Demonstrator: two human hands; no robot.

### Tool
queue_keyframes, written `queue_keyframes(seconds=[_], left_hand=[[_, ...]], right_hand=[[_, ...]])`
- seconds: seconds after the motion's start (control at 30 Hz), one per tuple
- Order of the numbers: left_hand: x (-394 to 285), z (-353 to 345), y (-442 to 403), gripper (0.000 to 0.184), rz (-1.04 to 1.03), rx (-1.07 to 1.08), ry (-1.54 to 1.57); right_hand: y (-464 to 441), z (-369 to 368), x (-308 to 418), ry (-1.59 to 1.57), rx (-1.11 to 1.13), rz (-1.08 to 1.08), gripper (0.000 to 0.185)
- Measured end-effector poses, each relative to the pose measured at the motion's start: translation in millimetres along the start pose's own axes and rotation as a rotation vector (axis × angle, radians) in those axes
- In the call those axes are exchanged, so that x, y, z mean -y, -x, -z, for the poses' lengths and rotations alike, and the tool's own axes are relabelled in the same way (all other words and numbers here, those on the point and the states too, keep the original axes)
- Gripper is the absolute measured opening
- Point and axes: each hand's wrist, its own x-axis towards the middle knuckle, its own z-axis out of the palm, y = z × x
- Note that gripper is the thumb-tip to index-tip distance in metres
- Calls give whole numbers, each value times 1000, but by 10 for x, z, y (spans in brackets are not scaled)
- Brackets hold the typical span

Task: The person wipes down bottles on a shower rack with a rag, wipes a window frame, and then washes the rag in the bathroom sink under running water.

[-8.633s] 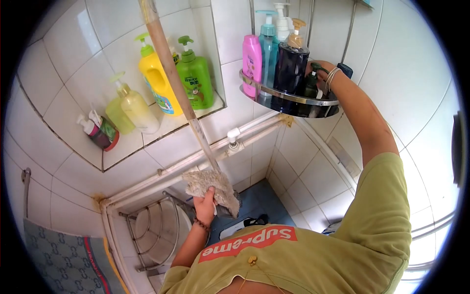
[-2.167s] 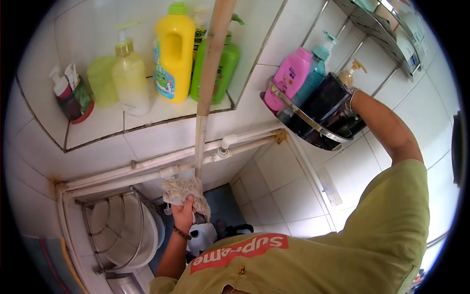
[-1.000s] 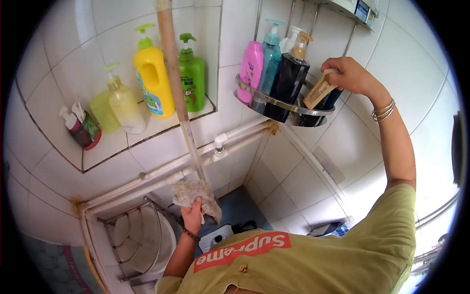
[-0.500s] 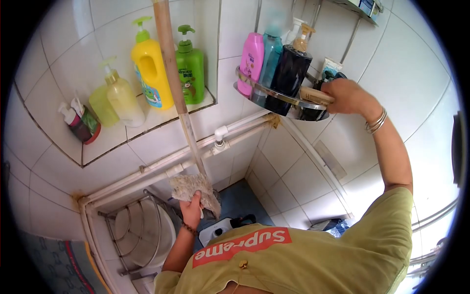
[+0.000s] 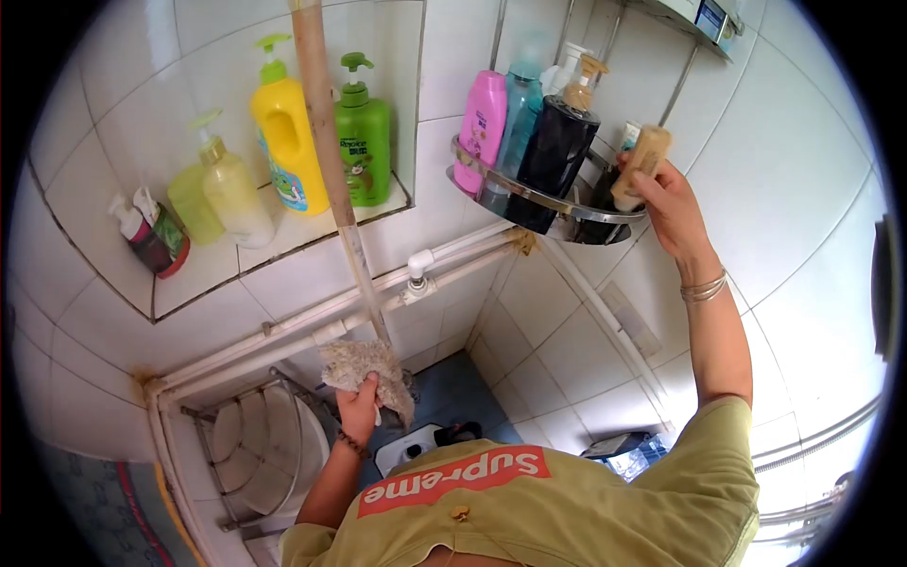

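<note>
My left hand (image 5: pixel 358 408) is closed on a shaggy greyish-beige cleaning cloth (image 5: pixel 364 364), low beside a wooden pole (image 5: pixel 326 123). Up at the chrome corner shelf (image 5: pixel 529 193), my right hand (image 5: pixel 673 210) grips a small beige bottle (image 5: pixel 644 163), held tilted over the shelf's right end. Left of it on that shelf stand a black pump bottle (image 5: pixel 557 146), a clear blue bottle (image 5: pixel 518 123) and a pink bottle (image 5: pixel 480 128). A white tube (image 5: pixel 630 134) and a dark item are partly hidden behind the beige bottle.
A tiled ledge at left carries a yellow jug (image 5: pixel 291 142), a green pump bottle (image 5: pixel 363 142) and several other bottles. White pipes (image 5: pixel 283 326) run along the wall below. A wire rack (image 5: pixel 260 449) holds pale basins at lower left. Another shelf (image 5: pixel 690 19) hangs at upper right.
My right hand has raised the beige bottle from the shelf's right end and turned it from lying flat to nearly upright. My left hand still holds the cloth; the view has shifted slightly.
</note>
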Motion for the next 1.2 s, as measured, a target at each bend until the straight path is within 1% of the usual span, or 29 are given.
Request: queue_keyframes(seconds=[0.03, 0.07, 0.17, 0.23, 0.37, 0.43, 0.47, 0.53, 0.57, 0.63, 0.77, 0.83, 0.87, 0.93, 0.97, 1.03, 1.13, 1.17, 1.2], left_hand=[[-16, -12, 2, 12, -7, -7, 4], [-2, -3, -3, 12, -6, -8, 2], [48, 31, 1, 14, -7, 6, 4], [50, 23, 17, 15, -34, 1, 19], [36, 29, 45, 18, 0, -8, 5], [-6, 7, 55, 19, -27, -16, 16], [10, 20, 50, 19, -26, -18, 14], [51, 51, 27, 20, -16, -1, 20], [43, 50, 25, 20, -15, -2, 18], [21, 34, 21, 18, -1, 4, 4], [59, -8, 2, 17, 1, -24, 27], [56, -24, 0, 16, -14, -30, 30], [47, -28, 4, 16, -12, -28, 27], [28, -32, 16, 18, -19, 4, 34], [42, -23, 12, 18, -18, 4, 33], [81, -1, -6, 21, -4, 13, 14], [77, -21, -5, 25, -14, -1, 48], [57, -40, 3, 25, -14, -3, 48], [21, -65, 19, 17, -13, -28, 46]], right_hand=[[-21, 1, -12, 156, 15, 25, 28], [-35, -19, -9, 155, 15, 24, 28], [-73, -137, 20, 88, 19, 66, 27], [-91, -190, 26, -63, 25, 88, 26], [-137, -198, -30, -68, 28, 51, 27], [-155, -163, -76, 260, 36, 56, 36], [-163, -167, -93, 258, 38, 54, 36], [-171, -181, -113, 499, -14, 188, 44], [-162, -211, -68, 498, -14, 187, 44], [-129, -296, 111, 744, -132, 265, 47], [-203, -256, 191, 812, -170, 260, 47], [-254, -223, 186, 819, -145, 357, 42], [-277, -211, 186, 818, -147, 354, 42], [-312, -193, 192, 894, -93, 271, 38], [-320, -197, 195, 894, -93, 269, 38], [-338, -224, 202, 962, -14, 251, 32], [-355, -249, 197, 1055, -15, 226, 27], [-351, -247, 207, 1055, -13, 226, 27], [-344, -239, 229, 1082, 6, 199, 25]])
